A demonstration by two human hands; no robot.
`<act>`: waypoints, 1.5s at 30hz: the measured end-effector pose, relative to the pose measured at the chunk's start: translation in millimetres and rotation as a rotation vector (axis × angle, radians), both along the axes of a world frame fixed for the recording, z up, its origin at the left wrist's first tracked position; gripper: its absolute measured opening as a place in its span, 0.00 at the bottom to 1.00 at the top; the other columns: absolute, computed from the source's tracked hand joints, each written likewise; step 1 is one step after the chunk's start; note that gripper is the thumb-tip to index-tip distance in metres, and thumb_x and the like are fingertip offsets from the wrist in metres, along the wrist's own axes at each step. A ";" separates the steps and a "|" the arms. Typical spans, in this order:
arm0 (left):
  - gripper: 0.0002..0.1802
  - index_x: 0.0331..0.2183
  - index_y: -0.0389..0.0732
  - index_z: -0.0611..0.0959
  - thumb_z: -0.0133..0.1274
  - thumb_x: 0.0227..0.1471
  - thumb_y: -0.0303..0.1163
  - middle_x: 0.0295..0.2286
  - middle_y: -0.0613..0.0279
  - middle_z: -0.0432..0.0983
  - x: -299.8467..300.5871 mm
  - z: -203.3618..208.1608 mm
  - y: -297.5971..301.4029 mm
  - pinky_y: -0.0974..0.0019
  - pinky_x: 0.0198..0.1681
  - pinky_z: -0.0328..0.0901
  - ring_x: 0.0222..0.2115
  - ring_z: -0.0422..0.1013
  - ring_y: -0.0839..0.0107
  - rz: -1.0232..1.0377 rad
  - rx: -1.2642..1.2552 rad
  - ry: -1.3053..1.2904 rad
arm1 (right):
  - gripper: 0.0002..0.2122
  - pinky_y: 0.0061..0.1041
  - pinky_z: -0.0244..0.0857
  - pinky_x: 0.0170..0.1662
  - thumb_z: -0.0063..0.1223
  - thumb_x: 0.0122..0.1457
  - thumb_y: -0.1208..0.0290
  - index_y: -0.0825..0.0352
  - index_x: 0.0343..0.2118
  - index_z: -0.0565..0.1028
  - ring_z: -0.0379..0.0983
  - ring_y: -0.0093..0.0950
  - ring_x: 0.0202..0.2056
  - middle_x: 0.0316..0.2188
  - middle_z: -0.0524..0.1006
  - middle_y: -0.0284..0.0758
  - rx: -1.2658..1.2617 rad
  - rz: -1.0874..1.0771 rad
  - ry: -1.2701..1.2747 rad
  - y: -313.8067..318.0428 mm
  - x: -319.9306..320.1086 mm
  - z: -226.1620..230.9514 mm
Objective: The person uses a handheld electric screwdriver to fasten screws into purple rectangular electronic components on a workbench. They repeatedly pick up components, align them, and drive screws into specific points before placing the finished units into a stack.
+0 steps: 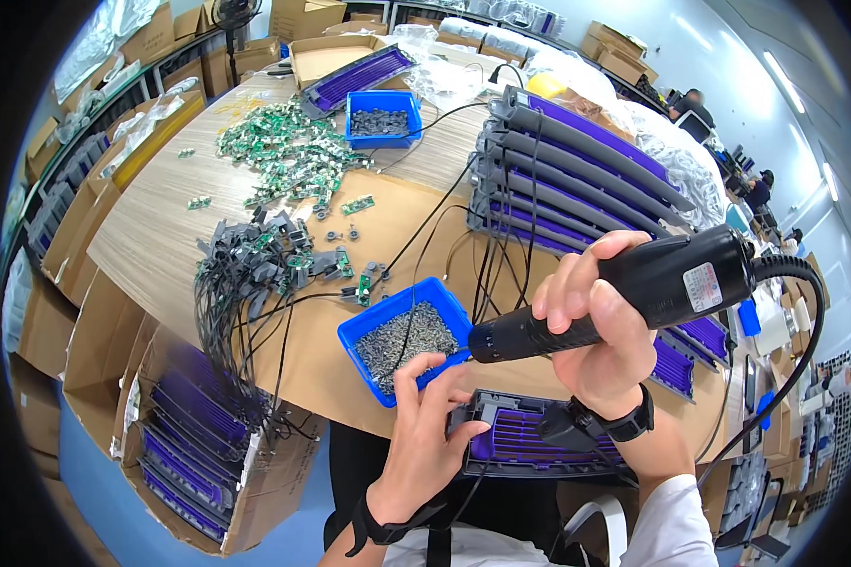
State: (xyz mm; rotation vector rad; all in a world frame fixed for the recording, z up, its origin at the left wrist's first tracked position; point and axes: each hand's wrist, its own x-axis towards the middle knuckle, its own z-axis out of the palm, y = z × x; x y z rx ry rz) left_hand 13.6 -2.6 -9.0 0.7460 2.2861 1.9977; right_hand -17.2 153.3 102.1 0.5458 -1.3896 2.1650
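My right hand [600, 317] is wrapped around a black electric screwdriver [676, 274], tilted with its nose pointing left and down and its thick cable running off to the right. At the nose is the blue tray of screws [357, 333], and the bit's tip is hard to make out. Below it lies a purple and dark grey slatted plastic panel [525, 430] at the table's near edge. My left hand [424, 420] is closed around the panel's left end, thumb on top, with the fingers curled beside the tray.
Green circuit boards [288, 142] lie heaped at the far left, near a blue bin of dark parts [380, 123]. Bundled black cables [246, 274] hang over the left edge. Stacked purple-grey panels [577, 170] stand at right, trailing cables. A cardboard box of panels [194, 454] sits lower left.
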 end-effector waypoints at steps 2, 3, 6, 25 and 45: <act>0.39 0.52 0.35 0.71 0.67 0.36 0.13 0.56 0.53 0.55 -1.5 5.5 -0.6 0.68 0.44 0.75 0.39 0.74 0.68 -0.008 0.011 0.006 | 0.15 0.30 0.69 0.32 0.52 0.54 0.81 0.70 0.45 0.65 0.71 0.27 0.23 0.22 0.73 0.38 -0.040 0.000 -0.007 -0.6 1.4 0.4; 0.39 0.52 0.34 0.71 0.67 0.35 0.13 0.57 0.53 0.55 -2.1 7.1 -1.0 0.68 0.43 0.75 0.39 0.74 0.68 -0.012 0.017 0.009 | 0.15 0.30 0.69 0.33 0.52 0.54 0.81 0.70 0.45 0.65 0.71 0.27 0.23 0.22 0.73 0.38 -0.042 0.004 -0.006 -0.5 2.1 0.9; 0.41 0.53 0.33 0.70 0.67 0.35 0.14 0.58 0.53 0.56 -5.6 6.4 -1.7 0.67 0.43 0.75 0.39 0.75 0.68 -0.051 0.000 0.037 | 0.15 0.30 0.70 0.33 0.52 0.54 0.81 0.69 0.45 0.65 0.71 0.27 0.23 0.22 0.73 0.38 -0.046 0.012 0.001 0.4 4.2 3.4; 0.42 0.55 0.34 0.71 0.67 0.35 0.15 0.54 0.56 0.62 -5.6 5.2 -1.0 0.68 0.44 0.74 0.39 0.75 0.69 -0.060 -0.020 -0.008 | 0.17 0.29 0.70 0.32 0.55 0.52 0.81 0.69 0.44 0.65 0.72 0.27 0.23 0.21 0.72 0.37 -0.022 0.026 -0.012 1.4 6.2 3.8; 0.24 0.41 0.36 0.79 0.66 0.38 0.17 0.48 0.55 0.70 -6.7 0.6 -1.3 0.67 0.37 0.70 0.36 0.75 0.63 -0.042 -0.037 0.151 | 0.18 0.26 0.67 0.30 0.58 0.52 0.76 0.69 0.44 0.65 0.71 0.25 0.22 0.20 0.71 0.34 0.139 -0.006 -0.105 14.3 31.0 27.6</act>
